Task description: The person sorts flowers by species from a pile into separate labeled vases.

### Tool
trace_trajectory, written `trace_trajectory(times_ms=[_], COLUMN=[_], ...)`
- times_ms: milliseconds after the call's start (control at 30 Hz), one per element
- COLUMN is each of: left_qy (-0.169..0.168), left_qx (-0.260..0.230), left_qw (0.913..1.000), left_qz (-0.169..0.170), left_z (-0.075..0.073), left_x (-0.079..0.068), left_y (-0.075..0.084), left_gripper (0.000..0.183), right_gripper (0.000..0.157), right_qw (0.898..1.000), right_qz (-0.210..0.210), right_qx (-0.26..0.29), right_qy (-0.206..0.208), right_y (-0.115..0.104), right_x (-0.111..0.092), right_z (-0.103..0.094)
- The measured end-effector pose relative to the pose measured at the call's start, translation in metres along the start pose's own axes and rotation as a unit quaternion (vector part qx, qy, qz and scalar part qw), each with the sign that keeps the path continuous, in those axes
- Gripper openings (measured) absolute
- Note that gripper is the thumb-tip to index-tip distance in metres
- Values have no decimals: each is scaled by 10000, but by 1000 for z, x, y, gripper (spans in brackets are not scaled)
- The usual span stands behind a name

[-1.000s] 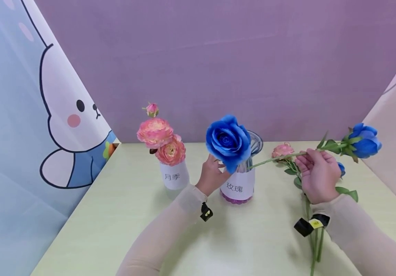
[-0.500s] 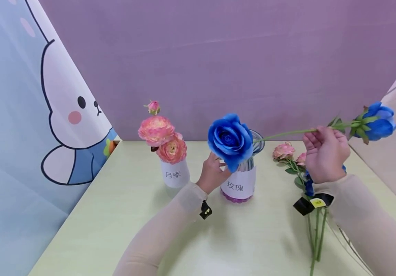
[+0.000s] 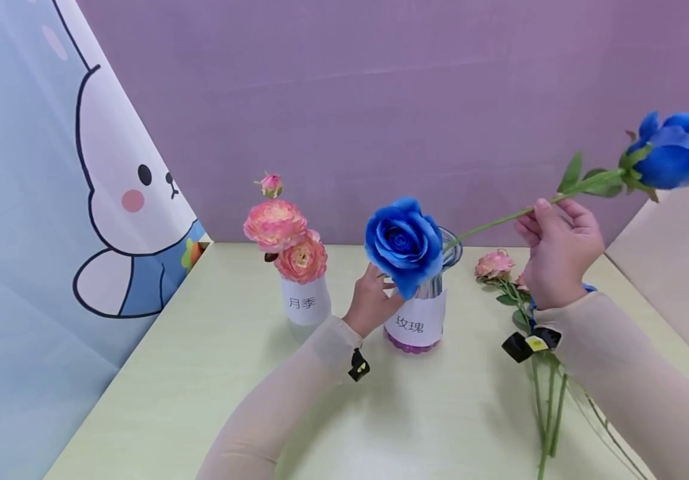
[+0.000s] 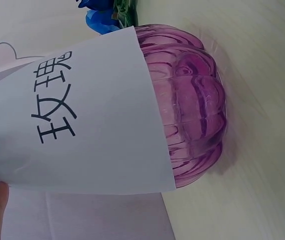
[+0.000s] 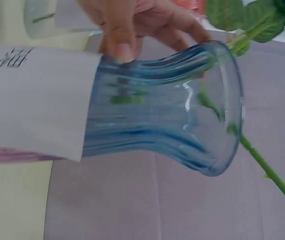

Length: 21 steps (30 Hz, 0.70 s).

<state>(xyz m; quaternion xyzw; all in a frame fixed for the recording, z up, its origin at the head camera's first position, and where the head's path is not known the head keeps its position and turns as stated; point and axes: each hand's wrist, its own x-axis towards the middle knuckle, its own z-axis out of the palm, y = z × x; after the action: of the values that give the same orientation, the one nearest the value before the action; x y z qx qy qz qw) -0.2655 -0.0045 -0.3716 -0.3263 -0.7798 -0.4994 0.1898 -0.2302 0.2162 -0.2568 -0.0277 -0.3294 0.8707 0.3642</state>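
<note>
A glass vase [image 3: 421, 327] with a blue neck, purple base and white paper label stands on the table. My left hand [image 3: 371, 303] grips its neck, with the thumb [image 5: 122, 50] on the glass. In front of its mouth a large blue rose [image 3: 403, 241] leans out, partly covering the neck. My right hand [image 3: 563, 250] pinches the green stem [image 5: 265, 165] of a second blue rose [image 3: 671, 152], held up slanting to the right. In the right wrist view, the cut end of that stem reaches just inside the vase's rim [image 5: 230, 107].
To the left, a second labelled vase [image 3: 307, 303] holds pink flowers [image 3: 275, 225]. More stems [image 3: 551, 407] lie on the right of the table, with a pink flower [image 3: 494, 264] at their far end. A purple cloth [image 3: 380, 120] hangs behind the table [image 3: 248, 347].
My right hand has risen, lifting the blue rose's head up and to the right, so its stem slopes more steeply. The left hand stays on the vase.
</note>
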Motion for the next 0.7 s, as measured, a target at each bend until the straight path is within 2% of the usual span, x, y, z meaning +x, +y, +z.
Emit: trace_trajectory(times_ms=[133,233,300,367,433,500,600,633,700], left_qy=[58,80,83,118,183,269,447,441,342], left_qx=[85,100,108,120,163,237,296,270,215], left_qw=[9997,9994,9994,9995,9993,9987,9976,9981,9991], left_qz=[203,317,332,284,295,355,437,334,-124], left_z=[1,1,1,1,3,6,12,13,17], left_x=[-1,-1,-1,-2,-2,-4,-6,-8,-12], left_y=[-2,-3,-3,-2,0,2,2,2,0], left_gripper=[51,52,51,50,50,54,65,71,83], right_gripper=[24,22,20,17,15,17,15,13,12], right_qw=[9987,9918,9818,9674,9553,9457,9387,9368,9322], right_qz=[-145,-408,-671,-934,-1052,-1085,-1018,-992,-978], right_qx=[-342,-805,-1144,-1532,-1813,-2083,-2350,-2463,-2722], right_qy=[-350,-905,-1356,-1785,-2083,-2249,-2307,-2279,-2177], right_y=[7,15,20,24,27,29,33,34,36], right_x=[-6,-13,-18,-23,-26,-27,-28,-28,-28], right_z=[2,0,-1,-2,-3,-4,-6,-6,-8])
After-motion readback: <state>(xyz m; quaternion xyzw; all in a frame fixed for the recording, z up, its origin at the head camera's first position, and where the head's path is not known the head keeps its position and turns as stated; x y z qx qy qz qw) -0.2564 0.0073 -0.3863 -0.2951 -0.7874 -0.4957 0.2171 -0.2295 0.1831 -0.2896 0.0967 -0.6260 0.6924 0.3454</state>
